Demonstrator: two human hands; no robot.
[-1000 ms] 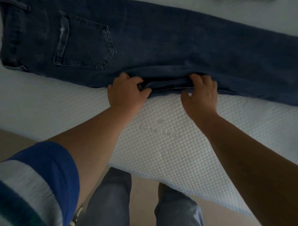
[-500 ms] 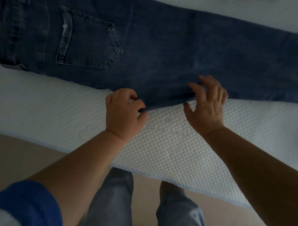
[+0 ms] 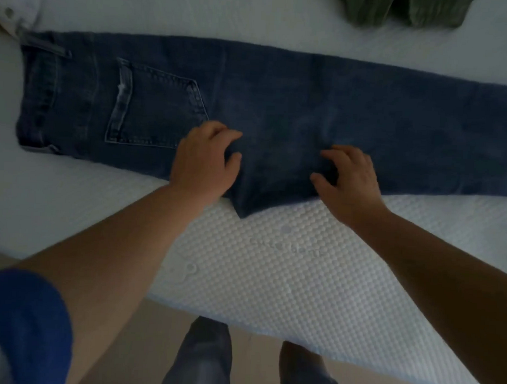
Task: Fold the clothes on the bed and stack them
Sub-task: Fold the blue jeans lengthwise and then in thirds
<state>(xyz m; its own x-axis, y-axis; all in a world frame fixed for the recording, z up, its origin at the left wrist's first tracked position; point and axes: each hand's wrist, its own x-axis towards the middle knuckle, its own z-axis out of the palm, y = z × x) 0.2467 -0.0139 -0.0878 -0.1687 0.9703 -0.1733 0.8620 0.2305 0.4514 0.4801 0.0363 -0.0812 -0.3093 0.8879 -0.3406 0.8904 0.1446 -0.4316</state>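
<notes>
White textured mattress cover (image 3: 301, 269); beige floor (image 3: 165, 321) below; blue sleeve (image 3: 20, 321) bottom left.

A white bed (image 3: 286, 274) with a dimpled, quilted cover stands on a beige floor (image 3: 153, 326) in dim light.
</notes>
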